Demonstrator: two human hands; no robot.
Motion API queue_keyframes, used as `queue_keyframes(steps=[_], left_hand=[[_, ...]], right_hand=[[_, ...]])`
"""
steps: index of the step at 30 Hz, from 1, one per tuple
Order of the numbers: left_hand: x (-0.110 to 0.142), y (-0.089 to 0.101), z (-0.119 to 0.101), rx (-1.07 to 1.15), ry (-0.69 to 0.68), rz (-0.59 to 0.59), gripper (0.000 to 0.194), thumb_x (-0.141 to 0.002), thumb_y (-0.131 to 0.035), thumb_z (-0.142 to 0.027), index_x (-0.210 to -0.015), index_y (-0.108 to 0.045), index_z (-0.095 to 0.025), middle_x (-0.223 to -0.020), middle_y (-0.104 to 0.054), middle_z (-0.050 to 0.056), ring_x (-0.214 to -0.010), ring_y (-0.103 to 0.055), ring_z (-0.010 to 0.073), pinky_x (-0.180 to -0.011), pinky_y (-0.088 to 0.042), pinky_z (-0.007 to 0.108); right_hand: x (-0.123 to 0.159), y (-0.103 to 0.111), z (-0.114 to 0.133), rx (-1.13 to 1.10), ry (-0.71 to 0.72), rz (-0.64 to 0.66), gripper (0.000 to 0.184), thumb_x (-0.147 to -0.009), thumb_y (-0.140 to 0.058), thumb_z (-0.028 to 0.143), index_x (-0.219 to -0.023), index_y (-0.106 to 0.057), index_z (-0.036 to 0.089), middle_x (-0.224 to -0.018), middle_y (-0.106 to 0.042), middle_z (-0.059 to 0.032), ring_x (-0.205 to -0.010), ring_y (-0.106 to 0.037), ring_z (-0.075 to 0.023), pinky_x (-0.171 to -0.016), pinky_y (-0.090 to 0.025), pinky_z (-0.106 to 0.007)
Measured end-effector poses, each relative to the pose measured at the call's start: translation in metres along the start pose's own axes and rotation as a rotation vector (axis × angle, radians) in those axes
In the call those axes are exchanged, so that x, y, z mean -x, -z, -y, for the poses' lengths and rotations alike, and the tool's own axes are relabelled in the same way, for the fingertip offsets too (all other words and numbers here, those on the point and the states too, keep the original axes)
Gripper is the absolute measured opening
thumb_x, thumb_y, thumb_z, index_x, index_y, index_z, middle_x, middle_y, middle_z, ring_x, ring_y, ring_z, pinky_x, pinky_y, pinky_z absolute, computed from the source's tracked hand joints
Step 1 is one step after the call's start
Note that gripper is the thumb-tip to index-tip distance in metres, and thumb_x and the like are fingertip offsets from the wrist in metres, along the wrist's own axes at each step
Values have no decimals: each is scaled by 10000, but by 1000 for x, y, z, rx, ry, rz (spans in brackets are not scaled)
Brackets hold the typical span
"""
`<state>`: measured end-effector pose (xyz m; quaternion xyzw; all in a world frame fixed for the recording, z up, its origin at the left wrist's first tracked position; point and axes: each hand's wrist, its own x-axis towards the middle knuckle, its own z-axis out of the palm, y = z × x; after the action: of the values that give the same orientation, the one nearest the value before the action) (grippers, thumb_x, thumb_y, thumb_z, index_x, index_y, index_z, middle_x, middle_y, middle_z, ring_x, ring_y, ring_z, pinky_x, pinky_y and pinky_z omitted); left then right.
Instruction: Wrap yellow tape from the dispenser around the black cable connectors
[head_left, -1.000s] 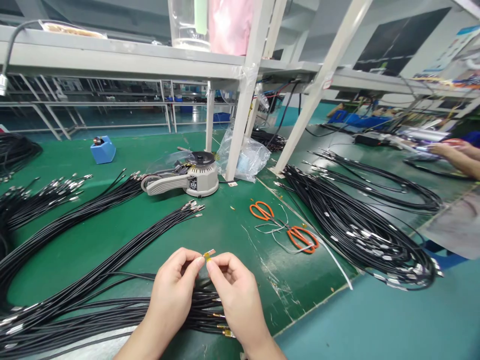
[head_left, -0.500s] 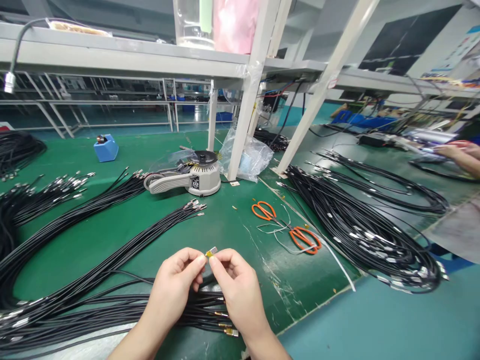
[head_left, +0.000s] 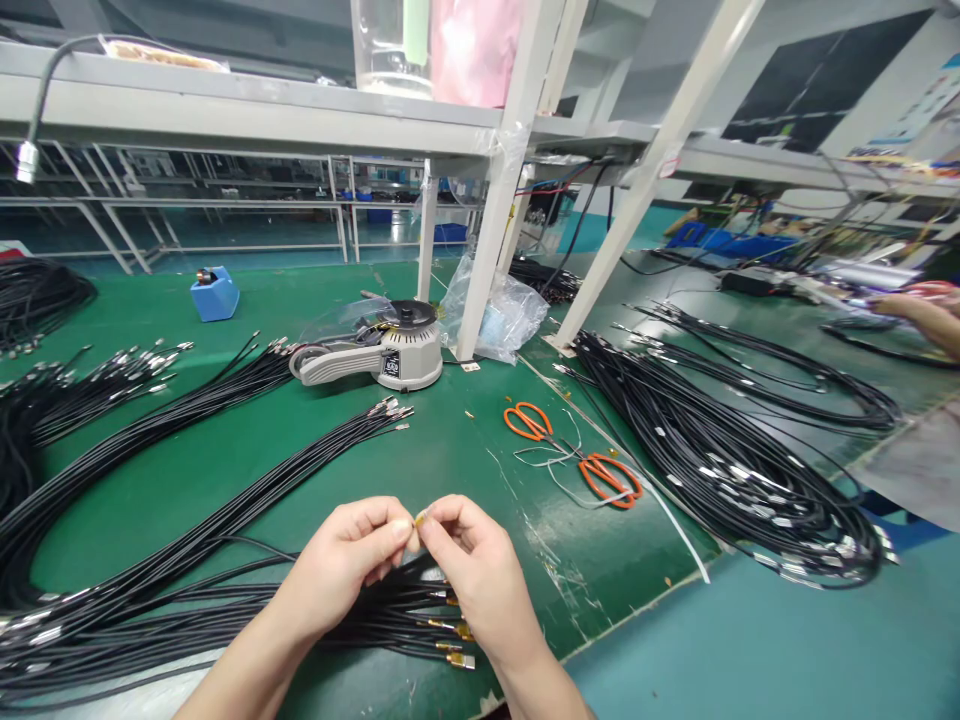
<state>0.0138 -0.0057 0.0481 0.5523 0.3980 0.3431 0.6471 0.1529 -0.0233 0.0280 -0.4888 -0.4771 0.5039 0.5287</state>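
My left hand [head_left: 373, 545] and my right hand [head_left: 466, 548] meet at the fingertips above the green bench. Both are closed in a pinch on a cable end [head_left: 420, 519]. Only a small yellow, tape-like bit of it shows between the thumbs; fingers cover the rest. Under and beside my hands lies a bundle of black cables [head_left: 390, 615]. Some of its ends, below my right hand, carry metal connectors [head_left: 461, 660] with yellow wrapping.
A grey tape dispenser [head_left: 409, 358] stands beyond my hands. Orange-handled scissors [head_left: 529, 421] lie to the right near a large black cable coil [head_left: 720, 470]. More cable bundles [head_left: 300, 470] lie left. Shelf posts [head_left: 491, 220] rise behind. Another person's arm [head_left: 922, 320] shows far right.
The silver connector that stuck up between my fingertips is now mostly hidden by them. My left wrist and forearm have swung slightly left and outward; my right hand stays nearly in place.
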Motion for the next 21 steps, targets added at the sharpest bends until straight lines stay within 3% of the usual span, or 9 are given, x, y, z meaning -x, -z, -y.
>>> queue_keyframes(steps=[3, 7, 10, 15, 21], left_hand=[[2, -2, -1, 1, 12, 79, 316, -761, -612, -419, -625, -594, -133, -519, -430, -45, -463, -314, 57, -440, -212, 201], [-1, 0, 3, 184, 93, 8, 320, -746, -615, -439, -637, -568, -142, -455, -409, -63, -394, -286, 47, -403, -172, 201], [-4, 3, 4, 274, 94, 1, 292, -746, -625, -407, -642, -574, -138, -432, -408, -67, -380, -298, 44, -399, -192, 192], [-6, 2, 5, 325, 109, 14, 286, -725, -649, -388, -618, -573, -134, -419, -418, -64, -368, -294, 39, -383, -197, 183], [-5, 1, 9, 365, 128, 39, 287, -694, -679, -380, -602, -588, -124, -399, -426, -56, -359, -286, 37, -380, -205, 186]], right_hand=[[-3, 1, -9, -46, -67, 5, 178, -750, -658, 321, -685, -604, 164, -596, -580, 30, -559, -531, -117, -578, -451, -244], [-7, 11, -7, -82, -71, -85, 200, -742, -675, 326, -854, -657, 162, -720, -641, -5, -672, -590, -147, -686, -473, -274], [-8, 18, 2, -127, -70, -58, 266, -762, -657, 381, -914, -679, 163, -797, -661, -33, -723, -605, -161, -725, -476, -292], [-8, 12, 11, -139, -53, 80, 255, -754, -669, 402, -852, -685, 167, -738, -649, -13, -704, -583, -151, -713, -461, -282], [-9, 5, 11, -15, 4, 122, 207, -781, -649, 326, -653, -610, 168, -616, -597, 23, -619, -536, -127, -642, -440, -251]])
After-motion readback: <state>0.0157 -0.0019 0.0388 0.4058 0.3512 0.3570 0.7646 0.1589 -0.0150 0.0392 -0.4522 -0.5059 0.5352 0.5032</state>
